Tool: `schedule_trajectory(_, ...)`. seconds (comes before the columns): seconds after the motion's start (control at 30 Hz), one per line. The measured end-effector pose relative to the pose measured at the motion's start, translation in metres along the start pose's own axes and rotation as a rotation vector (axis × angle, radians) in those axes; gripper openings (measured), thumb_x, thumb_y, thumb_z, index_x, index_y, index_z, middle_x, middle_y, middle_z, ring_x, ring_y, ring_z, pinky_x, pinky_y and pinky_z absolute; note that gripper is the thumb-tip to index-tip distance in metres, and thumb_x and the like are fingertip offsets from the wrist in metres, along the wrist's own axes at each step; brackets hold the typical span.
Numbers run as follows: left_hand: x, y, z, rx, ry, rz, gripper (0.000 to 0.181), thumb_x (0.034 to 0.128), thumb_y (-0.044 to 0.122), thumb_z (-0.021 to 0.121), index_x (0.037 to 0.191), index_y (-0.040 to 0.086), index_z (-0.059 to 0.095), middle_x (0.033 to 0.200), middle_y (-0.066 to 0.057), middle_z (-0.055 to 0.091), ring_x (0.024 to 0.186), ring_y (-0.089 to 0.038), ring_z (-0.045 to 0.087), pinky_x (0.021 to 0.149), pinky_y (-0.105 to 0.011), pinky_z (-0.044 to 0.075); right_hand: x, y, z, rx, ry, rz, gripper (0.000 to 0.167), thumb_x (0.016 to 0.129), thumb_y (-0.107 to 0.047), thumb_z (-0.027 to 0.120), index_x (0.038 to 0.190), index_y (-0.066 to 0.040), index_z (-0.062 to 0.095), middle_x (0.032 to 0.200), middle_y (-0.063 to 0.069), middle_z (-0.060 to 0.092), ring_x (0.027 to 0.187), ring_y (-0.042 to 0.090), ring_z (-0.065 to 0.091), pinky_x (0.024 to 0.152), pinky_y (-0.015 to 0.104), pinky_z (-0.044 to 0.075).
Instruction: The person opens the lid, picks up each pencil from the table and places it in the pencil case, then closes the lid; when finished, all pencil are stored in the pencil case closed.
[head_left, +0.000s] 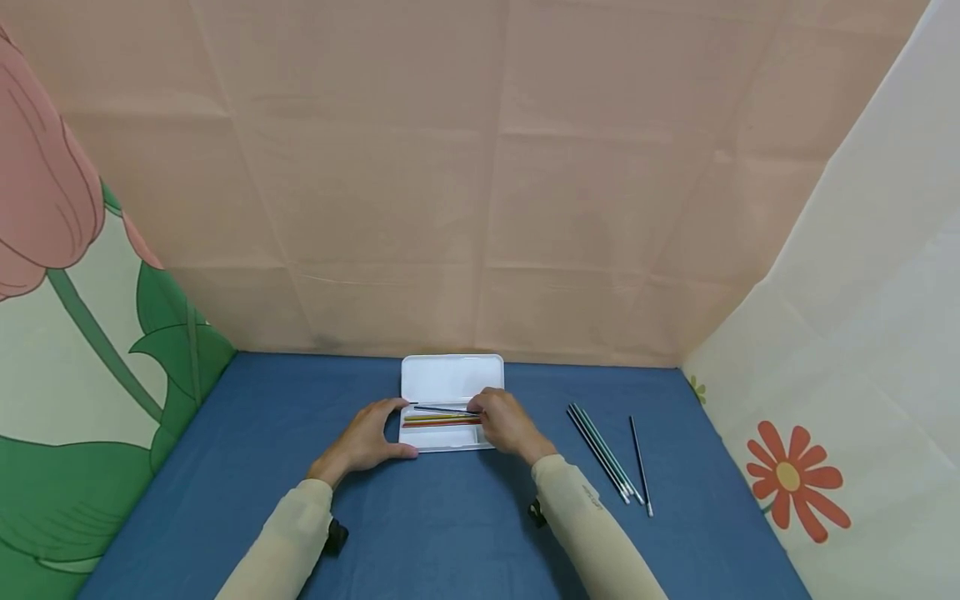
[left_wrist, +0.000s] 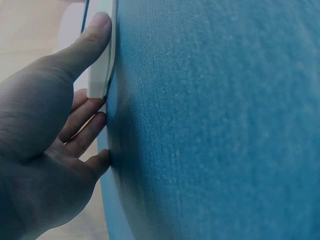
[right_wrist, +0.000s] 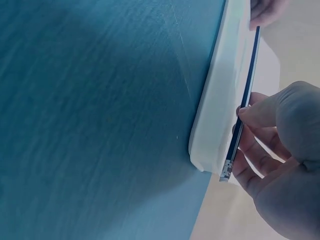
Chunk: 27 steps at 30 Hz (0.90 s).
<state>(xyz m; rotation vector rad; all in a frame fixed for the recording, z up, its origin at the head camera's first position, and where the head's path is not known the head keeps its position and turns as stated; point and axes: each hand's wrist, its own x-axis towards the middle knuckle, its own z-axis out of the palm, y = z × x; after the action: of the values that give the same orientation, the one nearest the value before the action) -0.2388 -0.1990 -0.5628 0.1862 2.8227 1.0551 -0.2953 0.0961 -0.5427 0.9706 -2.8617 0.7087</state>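
A white pencil case [head_left: 452, 377] lies on the blue cloth with its lid raised at the back. Yellow, orange and red pencils [head_left: 441, 422] lie lengthwise inside it. My left hand [head_left: 367, 437] grips the case's left end, thumb [left_wrist: 95, 37] against the front wall and other fingers round the far side. Between thumb and fingers, my right hand [head_left: 510, 423] pinches a dark pencil [right_wrist: 246, 92] near its silver end. That pencil is held over the case, roughly along its length, its other end pointing to the left hand. The right hand covers part of the case's right end.
Several dark and green pencils [head_left: 606, 454] lie in a bunch on the blue cloth [head_left: 450, 533] to the right. A single dark pencil [head_left: 641, 467] lies apart beyond them. A beige backdrop [head_left: 480, 208] stands behind, with flower-printed sheets at both sides.
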Motion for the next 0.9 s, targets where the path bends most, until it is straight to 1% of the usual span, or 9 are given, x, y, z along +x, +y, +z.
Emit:
schedule_trajectory(0.27, 0.000, -0.002, 0.000, 0.000, -0.001, 0.011, 0.098, 0.0872, 0.045, 0.099, 0.165, 0.008, 0.053, 0.172, -0.024, 0.052, 0.157, -0.050, 0.050, 0.129, -0.076, 0.040, 0.009, -0.004, 0.006, -0.001, -0.042, 0.034, 0.026, 0.103, 0.008, 0.067, 0.116, -0.005, 0.085, 0.117, 0.009, 0.082, 0.110, 0.022, 0.075, 0.103, 0.043, 0.065)
schedule_trajectory(0.6, 0.000, -0.001, 0.000, -0.003, -0.003, 0.008, 0.099, 0.0875, 0.045, 0.099, 0.166, 0.008, 0.052, 0.173, -0.025, 0.050, 0.159, -0.051, 0.048, 0.130, -0.076, 0.040, 0.016, -0.001, 0.016, -0.028, -0.020, -0.005, 0.024, 0.103, 0.007, 0.067, 0.110, -0.007, 0.086, 0.109, 0.007, 0.082, 0.103, 0.020, 0.074, 0.099, 0.040, 0.065)
schedule_trajectory(0.73, -0.001, -0.001, -0.001, -0.004, -0.001, 0.010, 0.099, 0.0876, 0.044, 0.099, 0.166, 0.008, 0.052, 0.173, -0.025, 0.051, 0.159, -0.051, 0.048, 0.130, -0.076, 0.040, 0.017, 0.000, 0.018, -0.019, 0.000, -0.021, 0.024, 0.102, 0.007, 0.068, 0.108, -0.006, 0.086, 0.105, 0.008, 0.080, 0.101, 0.022, 0.074, 0.097, 0.041, 0.065)
schedule_trajectory(0.8, 0.000, 0.000, -0.001, -0.004, -0.001, 0.010, 0.099, 0.0877, 0.044, 0.099, 0.166, 0.008, 0.052, 0.173, -0.025, 0.051, 0.159, -0.051, 0.048, 0.130, -0.076, 0.040, 0.017, 0.000, 0.018, -0.005, 0.003, -0.024, 0.023, 0.102, 0.006, 0.069, 0.109, -0.007, 0.087, 0.105, 0.008, 0.080, 0.101, 0.023, 0.073, 0.097, 0.043, 0.065)
schedule_trajectory(0.83, 0.000, -0.001, -0.001, -0.003, -0.001, 0.011, 0.098, 0.0877, 0.044, 0.099, 0.166, 0.007, 0.052, 0.173, -0.025, 0.051, 0.159, -0.051, 0.048, 0.130, -0.076, 0.040, 0.018, 0.001, 0.018, 0.003, 0.007, -0.027, 0.023, 0.102, 0.007, 0.069, 0.109, -0.007, 0.087, 0.105, 0.009, 0.080, 0.101, 0.024, 0.073, 0.097, 0.045, 0.065)
schedule_trajectory(0.87, 0.000, -0.001, -0.001, -0.003, 0.000, 0.011, 0.099, 0.0876, 0.044, 0.099, 0.166, 0.007, 0.052, 0.173, -0.025, 0.051, 0.159, -0.051, 0.049, 0.130, -0.076, 0.040, 0.020, 0.012, 0.026, 0.004, 0.023, -0.049, 0.023, 0.103, 0.003, 0.068, 0.109, -0.009, 0.087, 0.105, 0.006, 0.080, 0.102, 0.022, 0.072, 0.098, 0.043, 0.064)
schedule_trajectory(0.9, 0.000, 0.000, -0.001, -0.003, 0.000, 0.011, 0.098, 0.0876, 0.044, 0.099, 0.166, 0.008, 0.052, 0.172, -0.024, 0.051, 0.159, -0.051, 0.049, 0.130, -0.076, 0.040, 0.020, 0.013, 0.027, 0.013, 0.021, -0.046, 0.023, 0.103, 0.004, 0.068, 0.109, -0.008, 0.087, 0.106, 0.007, 0.080, 0.103, 0.023, 0.072, 0.099, 0.045, 0.064)
